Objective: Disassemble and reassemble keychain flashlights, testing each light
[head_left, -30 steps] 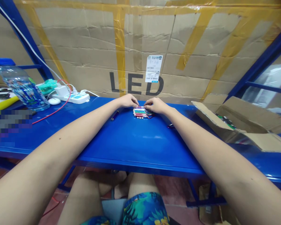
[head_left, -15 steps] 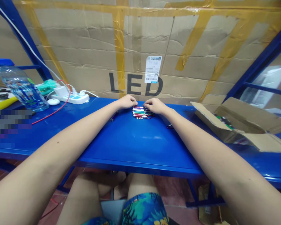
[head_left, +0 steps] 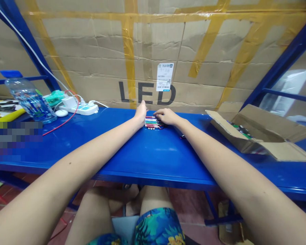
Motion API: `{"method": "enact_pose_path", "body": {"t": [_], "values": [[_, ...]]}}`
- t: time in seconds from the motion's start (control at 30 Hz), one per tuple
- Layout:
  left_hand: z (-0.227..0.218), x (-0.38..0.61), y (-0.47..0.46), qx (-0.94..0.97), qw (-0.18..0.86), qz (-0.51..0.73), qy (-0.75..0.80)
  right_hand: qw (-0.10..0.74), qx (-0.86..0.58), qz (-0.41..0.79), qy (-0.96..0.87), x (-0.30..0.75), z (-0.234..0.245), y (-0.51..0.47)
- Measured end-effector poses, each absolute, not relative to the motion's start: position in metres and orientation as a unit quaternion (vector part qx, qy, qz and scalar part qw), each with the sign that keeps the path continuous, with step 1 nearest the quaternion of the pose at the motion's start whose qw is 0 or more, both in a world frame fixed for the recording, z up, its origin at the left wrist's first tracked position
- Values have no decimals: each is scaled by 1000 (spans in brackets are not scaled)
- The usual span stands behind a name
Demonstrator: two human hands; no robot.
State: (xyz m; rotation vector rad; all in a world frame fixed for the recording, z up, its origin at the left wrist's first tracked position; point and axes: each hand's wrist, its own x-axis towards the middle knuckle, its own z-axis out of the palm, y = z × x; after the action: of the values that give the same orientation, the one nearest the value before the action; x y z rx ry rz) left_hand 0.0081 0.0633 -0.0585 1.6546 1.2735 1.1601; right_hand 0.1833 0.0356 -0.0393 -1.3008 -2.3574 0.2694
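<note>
A short row of small coloured metal cylinders, pen-sized [head_left: 153, 122], lies side by side on the blue metal table [head_left: 148, 153]. My left hand [head_left: 140, 114] stands on edge with straight fingers pressed against the row's left end. My right hand [head_left: 167, 116] rests palm down over the row's right end, fingers slightly curled and touching the cylinders. A single loose dark piece [head_left: 181, 136] lies on the table beside my right forearm.
An open cardboard box [head_left: 260, 136] with more small items sits at right. At left stand a water bottle [head_left: 32, 102], a white mouse [head_left: 61, 113] and a power strip [head_left: 81, 109] with a red cable. A large taped "LED" carton [head_left: 153, 58] forms the back wall.
My left hand turned from palm-down with curled fingers to upright on its edge, flat against the row's left end. The view shifted slightly; my right hand stayed on the row.
</note>
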Motion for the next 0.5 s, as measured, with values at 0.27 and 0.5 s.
{"method": "enact_pose_path", "body": {"t": [0.27,0.5], "values": [[-52,13,46,539,450,495,512,207,-474,105,-849,182,-38,32],[-48,18,36,489,481,534,494,200,-480,111,-847,181,-35,28]]}}
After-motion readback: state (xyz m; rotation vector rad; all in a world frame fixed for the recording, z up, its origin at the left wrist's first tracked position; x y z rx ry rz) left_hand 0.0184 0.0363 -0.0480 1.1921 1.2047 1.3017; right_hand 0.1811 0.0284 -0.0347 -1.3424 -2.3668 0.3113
